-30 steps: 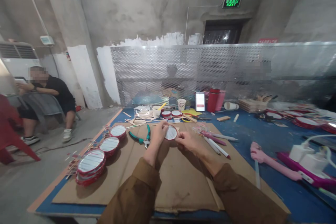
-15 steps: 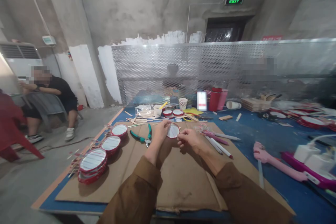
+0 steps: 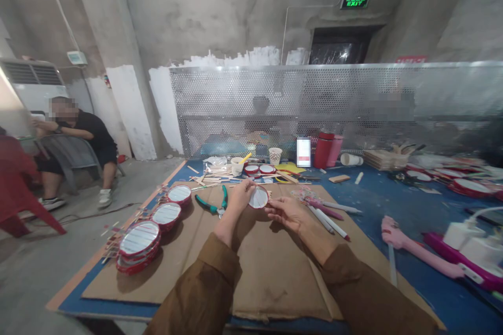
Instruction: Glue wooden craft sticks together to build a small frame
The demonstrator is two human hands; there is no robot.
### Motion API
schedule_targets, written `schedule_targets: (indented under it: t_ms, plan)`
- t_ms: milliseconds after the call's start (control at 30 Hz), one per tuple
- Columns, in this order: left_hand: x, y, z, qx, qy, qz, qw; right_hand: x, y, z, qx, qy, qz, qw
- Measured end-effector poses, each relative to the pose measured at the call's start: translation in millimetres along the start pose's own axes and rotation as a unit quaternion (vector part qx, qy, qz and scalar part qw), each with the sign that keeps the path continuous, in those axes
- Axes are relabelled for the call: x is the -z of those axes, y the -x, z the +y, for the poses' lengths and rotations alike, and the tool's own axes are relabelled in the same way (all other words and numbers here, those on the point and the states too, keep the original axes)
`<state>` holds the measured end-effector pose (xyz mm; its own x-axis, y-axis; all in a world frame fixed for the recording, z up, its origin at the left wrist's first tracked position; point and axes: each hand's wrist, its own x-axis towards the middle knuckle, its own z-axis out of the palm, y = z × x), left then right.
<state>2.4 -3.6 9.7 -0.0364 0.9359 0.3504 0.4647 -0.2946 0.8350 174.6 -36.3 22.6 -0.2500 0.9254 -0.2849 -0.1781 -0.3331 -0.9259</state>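
Observation:
A small red-rimmed toy banjo point(image 3: 258, 197) with a white round face is held up above the cardboard, lines like strings faintly visible across it. My left hand point(image 3: 242, 198) is closed on its left edge. At the lower right rim, my right hand point(image 3: 288, 213) has its thumb and forefinger brought together against the edge, the other fingers loosely bent. Along the cardboard's left side lie more such banjos point(image 3: 139, 238), some stacked, with thin wooden necks and cross sticks. Green-handled pliers point(image 3: 210, 207) rest on the cardboard left of my hands.
The cardboard sheet point(image 3: 275, 272) covers part of a blue table point(image 3: 377, 199). White markers point(image 3: 328, 222) lie at right, near a pink glue gun point(image 3: 420, 251) and a purple power strip point(image 3: 463, 259). Behind are paper cups point(image 3: 275, 156), wooden sticks and a red bottle point(image 3: 324, 151). A person point(image 3: 86, 131) sits at left.
My right hand's fingers have stretched out from a tighter pinch to the banjo's rim. The left hand keeps its hold, and the banjo has barely shifted.

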Motion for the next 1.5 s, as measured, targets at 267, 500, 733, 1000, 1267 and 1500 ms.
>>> schedule_targets:
  t_ms: [267, 500, 733, 1000, 1267, 1500]
  plan:
    - [24.1, 2, 5, -0.003, 0.027, -0.049, 0.998, -8, 4, 2, 0.1, 0.137, 0.033, 0.985]
    - [15.9, 6, 10, -0.021, 0.078, -0.155, 0.985, -7, -5, 6, 0.23, 0.269, 0.013, 0.935]
    - [14.2, 10, 13, 0.0, 0.127, -0.214, 0.968, -4, -5, 2, 0.251, 0.325, 0.054, 0.91]
    - [15.4, 9, 15, 0.027, 0.097, -0.215, 0.972, -8, -2, 2, 0.222, 0.288, 0.068, 0.929]
    - [17.0, 7, 12, 0.015, 0.086, -0.222, 0.971, -5, -11, 13, 0.203, 0.245, 0.056, 0.946]
    - [18.6, 10, 18, 0.045, 0.094, -0.219, 0.97, -10, -2, 9, 0.195, 0.222, 0.045, 0.954]
